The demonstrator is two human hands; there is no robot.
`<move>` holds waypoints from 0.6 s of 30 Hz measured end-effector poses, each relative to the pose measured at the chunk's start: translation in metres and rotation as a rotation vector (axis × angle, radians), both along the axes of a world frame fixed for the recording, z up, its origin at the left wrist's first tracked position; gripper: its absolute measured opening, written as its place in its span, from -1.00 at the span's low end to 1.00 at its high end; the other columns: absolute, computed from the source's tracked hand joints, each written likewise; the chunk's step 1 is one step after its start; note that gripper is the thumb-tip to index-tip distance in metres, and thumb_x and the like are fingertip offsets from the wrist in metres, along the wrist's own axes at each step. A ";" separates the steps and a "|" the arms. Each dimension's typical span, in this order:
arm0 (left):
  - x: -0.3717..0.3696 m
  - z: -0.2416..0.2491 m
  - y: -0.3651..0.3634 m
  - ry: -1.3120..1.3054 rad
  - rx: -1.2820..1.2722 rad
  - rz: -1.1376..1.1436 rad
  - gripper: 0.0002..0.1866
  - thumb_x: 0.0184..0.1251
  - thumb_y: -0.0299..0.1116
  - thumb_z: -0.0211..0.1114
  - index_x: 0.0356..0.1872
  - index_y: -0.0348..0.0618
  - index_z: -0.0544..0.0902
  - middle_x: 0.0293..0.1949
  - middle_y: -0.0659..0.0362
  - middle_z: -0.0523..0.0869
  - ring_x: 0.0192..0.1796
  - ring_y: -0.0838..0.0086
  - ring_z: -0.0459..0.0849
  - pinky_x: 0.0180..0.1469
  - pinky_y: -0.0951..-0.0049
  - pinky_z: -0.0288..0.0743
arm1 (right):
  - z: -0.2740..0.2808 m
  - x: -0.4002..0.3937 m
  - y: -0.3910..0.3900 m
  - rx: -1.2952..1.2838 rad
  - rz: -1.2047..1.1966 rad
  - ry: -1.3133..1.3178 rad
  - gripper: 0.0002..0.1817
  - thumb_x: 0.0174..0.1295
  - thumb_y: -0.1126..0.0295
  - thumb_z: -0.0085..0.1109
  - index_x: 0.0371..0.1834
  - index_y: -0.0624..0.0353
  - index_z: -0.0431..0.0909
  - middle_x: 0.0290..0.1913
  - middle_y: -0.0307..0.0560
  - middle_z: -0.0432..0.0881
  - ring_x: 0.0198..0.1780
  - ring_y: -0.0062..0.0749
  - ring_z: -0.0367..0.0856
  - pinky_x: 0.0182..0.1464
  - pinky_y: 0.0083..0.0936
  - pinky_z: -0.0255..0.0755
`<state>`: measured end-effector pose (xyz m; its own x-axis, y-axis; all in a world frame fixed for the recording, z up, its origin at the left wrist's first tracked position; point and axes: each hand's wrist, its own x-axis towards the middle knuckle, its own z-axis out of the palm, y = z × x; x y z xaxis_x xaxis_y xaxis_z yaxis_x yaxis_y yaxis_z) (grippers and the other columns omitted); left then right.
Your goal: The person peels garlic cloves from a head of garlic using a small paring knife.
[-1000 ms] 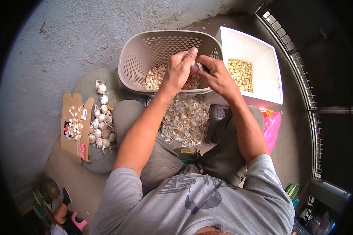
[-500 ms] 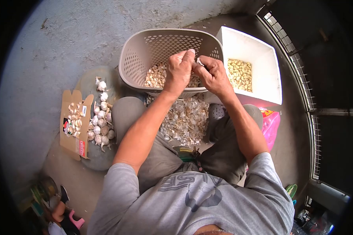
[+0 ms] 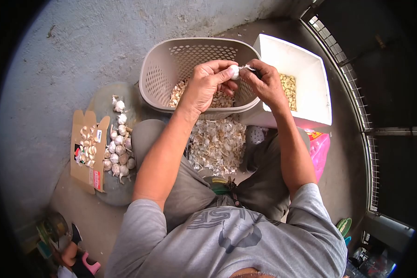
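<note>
Over the basket (image 3: 199, 110), my left hand (image 3: 206, 85) holds a white garlic bulb (image 3: 235, 72) between thumb and fingers. My right hand (image 3: 266, 83) pinches papery garlic skin (image 3: 248, 68) at the bulb's right side. Garlic cloves (image 3: 177, 92) lie in the bottom of the basket, partly hidden by my left hand and forearm. Beyond my right hand, a white foam box (image 3: 310, 92) holds peeled cloves (image 3: 288, 90). Loose garlic skins (image 3: 217, 143) are heaped between my legs, below the basket.
To the left, whole garlic bulbs (image 3: 120, 150) lie on a round grey surface (image 3: 107, 95), beside a cardboard piece (image 3: 81, 178) bearing cloves (image 3: 89, 143). A pink bag (image 3: 320, 150) is by my right knee. Part of another person's leg (image 3: 70, 252) shows at lower left.
My hands have drawn slightly apart and turned, and the white bulb now shows between them. My right hand has moved a little right, covering more of the peeled cloves.
</note>
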<state>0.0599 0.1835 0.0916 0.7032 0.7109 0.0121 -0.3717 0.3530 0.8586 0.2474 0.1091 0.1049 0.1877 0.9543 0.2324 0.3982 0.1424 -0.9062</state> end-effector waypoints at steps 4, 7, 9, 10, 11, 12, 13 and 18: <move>0.001 -0.005 0.001 0.016 0.018 -0.006 -0.69 0.55 -0.32 0.35 0.13 -0.33 0.69 -0.16 0.14 0.80 -0.25 0.52 0.78 -0.23 0.53 0.69 | 0.011 -0.012 -0.010 0.018 -0.006 -0.079 -0.84 0.40 0.42 0.35 -0.19 0.32 0.64 -0.48 -0.33 0.54 -0.42 -0.73 0.40 -0.41 -0.60 0.31; 0.000 -0.003 -0.001 -0.026 0.024 -0.007 -0.70 0.54 -0.31 0.36 0.10 -0.33 0.70 -0.19 0.17 0.79 -0.26 0.57 0.73 -0.23 0.54 0.67 | 0.023 -0.024 -0.019 0.034 0.028 -0.064 -0.85 0.41 0.43 0.34 -0.18 0.31 0.64 -0.47 -0.32 0.54 -0.43 -0.73 0.40 -0.42 -0.59 0.32; -0.001 0.001 -0.003 -0.038 0.032 -0.012 -0.72 0.54 -0.31 0.36 0.07 -0.33 0.69 -0.20 0.19 0.78 -0.25 0.59 0.71 -0.23 0.55 0.65 | 0.019 -0.021 -0.019 -0.013 0.042 0.046 -0.87 0.43 0.44 0.28 -0.16 0.30 0.64 -0.47 -0.35 0.54 -0.43 -0.73 0.41 -0.42 -0.62 0.29; -0.002 0.004 -0.004 -0.032 0.037 -0.019 -0.72 0.55 -0.30 0.36 0.06 -0.32 0.69 -0.19 0.19 0.77 -0.24 0.59 0.70 -0.22 0.55 0.63 | 0.017 -0.019 -0.019 -0.046 0.052 0.136 -0.87 0.44 0.43 0.27 -0.15 0.30 0.64 -0.48 -0.36 0.53 -0.42 -0.74 0.42 -0.42 -0.63 0.29; -0.002 0.005 -0.004 -0.026 0.041 -0.025 -0.73 0.55 -0.30 0.36 0.05 -0.32 0.68 -0.19 0.20 0.77 -0.22 0.60 0.69 -0.21 0.56 0.62 | 0.016 -0.018 -0.018 -0.079 0.061 0.226 -0.86 0.44 0.43 0.26 -0.15 0.30 0.63 -0.49 -0.37 0.53 -0.42 -0.74 0.42 -0.42 -0.64 0.28; -0.002 0.005 -0.003 -0.010 0.075 -0.028 -0.72 0.54 -0.29 0.37 0.05 -0.30 0.67 -0.20 0.21 0.76 -0.23 0.59 0.69 -0.20 0.55 0.62 | 0.014 -0.018 -0.018 -0.085 0.050 0.240 -0.86 0.45 0.40 0.24 -0.18 0.27 0.63 -0.51 -0.39 0.52 -0.48 -0.76 0.41 -0.47 -0.67 0.23; -0.003 0.004 -0.002 0.004 0.110 -0.029 -0.71 0.54 -0.27 0.38 0.06 -0.28 0.66 -0.20 0.22 0.76 -0.23 0.58 0.69 -0.19 0.53 0.62 | 0.015 -0.019 -0.017 -0.106 0.044 0.293 -0.86 0.44 0.40 0.24 -0.20 0.26 0.63 -0.52 -0.39 0.52 -0.51 -0.77 0.39 -0.49 -0.67 0.22; 0.000 0.000 -0.002 0.036 0.154 -0.007 -0.74 0.50 -0.29 0.42 0.00 -0.24 0.62 -0.22 0.24 0.72 -0.18 0.57 0.73 -0.15 0.54 0.66 | 0.018 -0.018 -0.020 -0.134 0.131 0.575 -0.86 0.41 0.40 0.24 -0.30 0.23 0.62 -0.56 -0.40 0.50 -0.63 -0.79 0.32 -0.60 -0.68 0.13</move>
